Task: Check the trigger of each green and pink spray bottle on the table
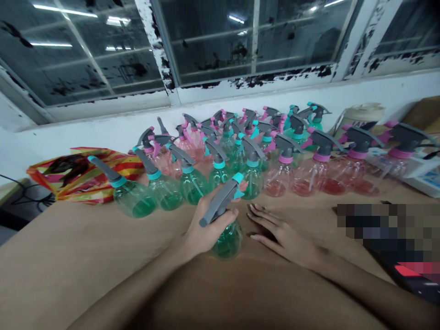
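Rounded, clear-plastic bottles (pixel 168 195) line the smooth tan table (pixel 68 256), 10 to 2 o'clock from the sprayer (pixel 231 234). It sits at 6 o'clock in view, globe-shaped, green liquid (pixel 227 250) inside, nozzle (pixel 238 178) teal. The left grip (pixel 206 229) clasps it; the right grip (pixel 283 236), at its 3 o'clock, lies released.

Nearest bottle (pixel 227 244) green, spray head (pixel 222 201) grey with teal; bag (pixel 98 184) red-yellow striped; table (pixel 58 256) tan.

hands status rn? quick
Left hand: closed around a green bottle.
Right hand: open, holding nothing, fingers spread at the table; full contact can't be told.
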`<control>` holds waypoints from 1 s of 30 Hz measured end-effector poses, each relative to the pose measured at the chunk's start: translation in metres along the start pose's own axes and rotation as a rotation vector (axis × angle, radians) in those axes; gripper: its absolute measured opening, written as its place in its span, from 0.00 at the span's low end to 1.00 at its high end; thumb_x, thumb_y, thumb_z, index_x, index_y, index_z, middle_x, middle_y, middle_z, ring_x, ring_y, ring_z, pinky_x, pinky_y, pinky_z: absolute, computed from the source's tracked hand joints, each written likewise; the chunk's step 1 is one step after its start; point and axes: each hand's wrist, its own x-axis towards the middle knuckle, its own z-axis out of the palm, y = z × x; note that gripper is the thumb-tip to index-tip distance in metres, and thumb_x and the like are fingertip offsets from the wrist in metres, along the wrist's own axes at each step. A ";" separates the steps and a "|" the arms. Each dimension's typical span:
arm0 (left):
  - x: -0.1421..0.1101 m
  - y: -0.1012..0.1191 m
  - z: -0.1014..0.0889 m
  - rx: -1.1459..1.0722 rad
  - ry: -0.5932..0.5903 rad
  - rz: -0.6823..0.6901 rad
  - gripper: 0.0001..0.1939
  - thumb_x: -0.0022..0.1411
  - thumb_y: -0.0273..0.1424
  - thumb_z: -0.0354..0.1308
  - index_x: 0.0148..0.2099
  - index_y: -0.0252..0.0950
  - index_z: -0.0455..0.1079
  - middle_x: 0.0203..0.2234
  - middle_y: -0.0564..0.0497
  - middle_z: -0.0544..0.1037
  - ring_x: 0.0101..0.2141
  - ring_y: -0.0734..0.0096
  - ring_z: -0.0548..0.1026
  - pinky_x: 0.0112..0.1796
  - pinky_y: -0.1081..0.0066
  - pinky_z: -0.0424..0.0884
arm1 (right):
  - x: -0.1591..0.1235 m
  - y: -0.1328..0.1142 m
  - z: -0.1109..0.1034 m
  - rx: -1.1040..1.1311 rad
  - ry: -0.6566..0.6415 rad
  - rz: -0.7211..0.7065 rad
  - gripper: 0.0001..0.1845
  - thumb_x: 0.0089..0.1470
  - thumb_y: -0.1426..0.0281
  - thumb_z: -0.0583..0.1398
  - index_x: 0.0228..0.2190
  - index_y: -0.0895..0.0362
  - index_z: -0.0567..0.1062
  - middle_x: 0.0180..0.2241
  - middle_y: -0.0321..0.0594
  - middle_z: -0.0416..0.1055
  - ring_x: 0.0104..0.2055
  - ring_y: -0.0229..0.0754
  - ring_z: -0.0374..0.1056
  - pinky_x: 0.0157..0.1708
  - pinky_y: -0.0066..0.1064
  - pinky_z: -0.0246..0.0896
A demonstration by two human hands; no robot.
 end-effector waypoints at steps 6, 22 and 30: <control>0.001 0.001 0.001 -0.042 -0.019 -0.009 0.21 0.55 0.30 0.55 0.52 0.46 0.69 0.34 0.52 0.77 0.32 0.66 0.73 0.37 0.66 0.72 | -0.001 0.000 0.000 -0.010 0.007 -0.012 0.29 0.59 0.58 0.52 0.60 0.51 0.57 0.62 0.39 0.55 0.64 0.47 0.48 0.61 0.47 0.50; 0.000 0.007 0.002 -0.146 0.001 -0.040 0.06 0.55 0.30 0.56 0.37 0.38 0.70 0.30 0.52 0.74 0.32 0.70 0.73 0.35 0.70 0.69 | -0.001 0.000 -0.001 0.008 -0.020 -0.001 0.30 0.60 0.57 0.52 0.61 0.53 0.56 0.62 0.40 0.54 0.64 0.46 0.47 0.61 0.47 0.47; -0.001 0.005 0.002 -0.027 0.044 -0.001 0.08 0.54 0.30 0.53 0.37 0.41 0.70 0.16 0.59 0.65 0.18 0.73 0.62 0.21 0.72 0.60 | -0.001 -0.001 -0.003 0.003 -0.030 0.008 0.30 0.60 0.56 0.51 0.60 0.54 0.57 0.62 0.41 0.54 0.64 0.46 0.48 0.62 0.47 0.47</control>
